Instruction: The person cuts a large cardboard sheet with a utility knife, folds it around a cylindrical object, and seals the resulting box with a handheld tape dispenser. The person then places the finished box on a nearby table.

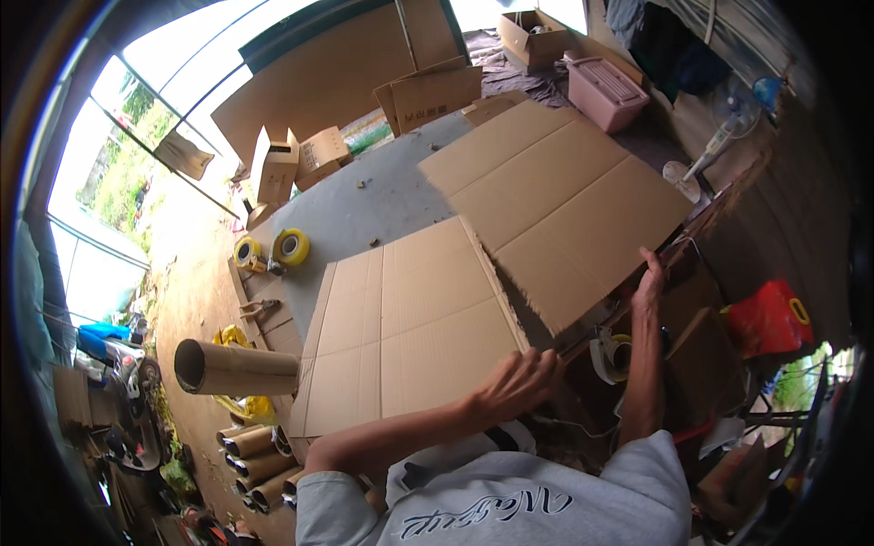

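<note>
A creased cardboard sheet [437, 327] lies flat in front of me. My left hand [522, 382] is at its near right corner with the fingers curled; whether they grip the edge is hidden. My right hand [652, 276] holds the near right edge of a second, larger cardboard sheet [546, 184], thumb on top. This second sheet lies farther off to the right, tilted. A dark gap shows between the two sheets near my hands. A tape dispenser [614, 355] stands left of my right forearm.
Yellow tape rolls [291, 247] and pliers [261, 307] lie on the left of the grey table [355, 211]. A cardboard tube [235, 368] juts out at the left, above more tubes [252, 443]. Open boxes [321, 157], a pink bin [606, 92] and a fan [724, 130] stand farther off.
</note>
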Available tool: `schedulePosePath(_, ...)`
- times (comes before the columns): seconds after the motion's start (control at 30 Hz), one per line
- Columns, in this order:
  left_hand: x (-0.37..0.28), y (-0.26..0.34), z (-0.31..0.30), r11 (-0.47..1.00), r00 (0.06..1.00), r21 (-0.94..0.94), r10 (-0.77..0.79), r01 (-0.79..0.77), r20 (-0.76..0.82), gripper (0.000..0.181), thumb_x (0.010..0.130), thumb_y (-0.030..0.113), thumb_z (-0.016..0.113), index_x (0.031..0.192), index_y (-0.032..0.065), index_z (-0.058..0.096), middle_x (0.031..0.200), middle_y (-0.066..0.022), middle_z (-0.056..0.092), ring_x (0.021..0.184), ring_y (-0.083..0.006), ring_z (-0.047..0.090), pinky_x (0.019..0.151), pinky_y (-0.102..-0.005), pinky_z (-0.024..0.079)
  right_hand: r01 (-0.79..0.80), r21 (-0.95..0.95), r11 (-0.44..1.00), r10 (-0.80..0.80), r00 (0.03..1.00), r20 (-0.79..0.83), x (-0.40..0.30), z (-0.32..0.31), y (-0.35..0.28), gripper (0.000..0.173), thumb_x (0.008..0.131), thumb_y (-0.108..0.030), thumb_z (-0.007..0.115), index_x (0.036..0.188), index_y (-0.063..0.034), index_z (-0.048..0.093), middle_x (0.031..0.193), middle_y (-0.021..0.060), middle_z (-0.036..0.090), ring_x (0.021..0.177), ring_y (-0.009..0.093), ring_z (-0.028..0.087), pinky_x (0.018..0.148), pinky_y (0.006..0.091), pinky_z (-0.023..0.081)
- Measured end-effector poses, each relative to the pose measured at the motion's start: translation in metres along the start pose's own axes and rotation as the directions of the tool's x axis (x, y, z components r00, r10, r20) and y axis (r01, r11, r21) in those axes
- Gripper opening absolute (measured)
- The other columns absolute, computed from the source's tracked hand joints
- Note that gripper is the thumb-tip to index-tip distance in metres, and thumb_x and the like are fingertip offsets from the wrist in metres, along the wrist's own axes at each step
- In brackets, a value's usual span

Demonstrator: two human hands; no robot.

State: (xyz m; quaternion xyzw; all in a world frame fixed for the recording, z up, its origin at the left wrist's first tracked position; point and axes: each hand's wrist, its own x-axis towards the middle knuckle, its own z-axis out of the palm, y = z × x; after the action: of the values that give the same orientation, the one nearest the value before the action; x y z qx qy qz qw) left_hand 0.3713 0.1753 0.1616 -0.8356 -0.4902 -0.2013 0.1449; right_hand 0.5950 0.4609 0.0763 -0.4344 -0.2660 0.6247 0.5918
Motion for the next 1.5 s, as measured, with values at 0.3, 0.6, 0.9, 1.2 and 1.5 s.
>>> schedulePosePath(0.3, 0.020, 0.013, 0.129, 0.839, 0.895, -0.339, -0.332, 0.425, 0.299, 0.014, 0.086, 0.012, 0.065, 0.096, 0.0018, 0.065, 0.107, -0.0209, 0.051, 0.069, -0.0319, 0.064, 0.054, -0.0460, 0.052, -0.163, -0.329, 0.930, 0.082, 0.965, -0.247, 0.090, -0.075, 0.073, 0.017, 0.091, -0.020, 0.077, 0.088, -0.0065, 0.067, 0.068, 0.0059, 0.066, 0.047, 0.014, 0.055, 0.041, 0.0287, 0.043)
schedulePosePath(0.6, -0.061, -0.005, 0.211, 0.820, 0.841, -0.292, -0.360, 0.492, 0.405, 0.033, 0.090, 0.008, 0.065, 0.122, 0.0021, 0.061, 0.116, -0.0229, 0.054, 0.092, -0.0384, 0.063, 0.072, -0.0491, 0.054, -0.105, -0.616, 0.781, -0.009, 0.984, -0.179, -0.129, -0.098, 0.092, 0.021, 0.092, -0.027, 0.068, 0.081, -0.0115, 0.060, 0.067, -0.0048, 0.054, 0.051, 0.007, 0.048, 0.048, 0.0251, 0.036)
schedulePosePath(0.9, -0.121, -0.020, 0.182, 0.759, 0.828, -0.416, -0.281, 0.501, 0.485, 0.050, 0.082, 0.001, 0.071, 0.130, 0.0062, 0.057, 0.123, -0.0213, 0.055, 0.096, -0.0406, 0.065, 0.075, -0.0476, 0.057, -0.366, -0.867, 0.337, -0.345, 0.809, -0.476, -0.244, -0.226, 0.045, 0.040, 0.085, -0.016, 0.072, 0.119, 0.0000, 0.060, 0.107, 0.0239, 0.067, 0.099, 0.046, 0.063, 0.089, 0.0497, 0.050)
schedulePosePath(1.2, -0.288, -0.009, 0.125, 0.279, 0.334, -0.193, -0.861, 0.941, 0.383, 0.046, 0.080, 0.001, 0.076, 0.124, 0.0060, 0.065, 0.120, -0.0178, 0.056, 0.092, -0.0301, 0.068, 0.081, -0.0410, 0.057, -0.176, -0.952, -0.251, -0.509, 0.860, -0.025, -0.226, -0.322, 0.049, 0.070, 0.078, 0.004, 0.069, 0.144, 0.0042, 0.046, 0.148, 0.0280, 0.048, 0.137, 0.044, 0.047, 0.115, 0.0500, 0.037)
schedulePosePath(1.5, -0.445, 0.022, 0.063, -0.453, -0.463, -0.261, -0.886, 0.852, 0.026, 0.070, 0.076, 0.010, 0.083, 0.138, 0.0003, 0.053, 0.117, -0.0172, 0.056, 0.099, -0.0282, 0.067, 0.090, -0.0407, 0.055, 0.452, -0.738, 0.501, 0.123, 0.807, 0.577, -0.215, -0.089, 0.180, 0.035, 0.088, 0.008, 0.057, 0.123, 0.0025, 0.060, 0.119, 0.0143, 0.064, 0.090, 0.020, 0.070, 0.075, 0.0298, 0.059)
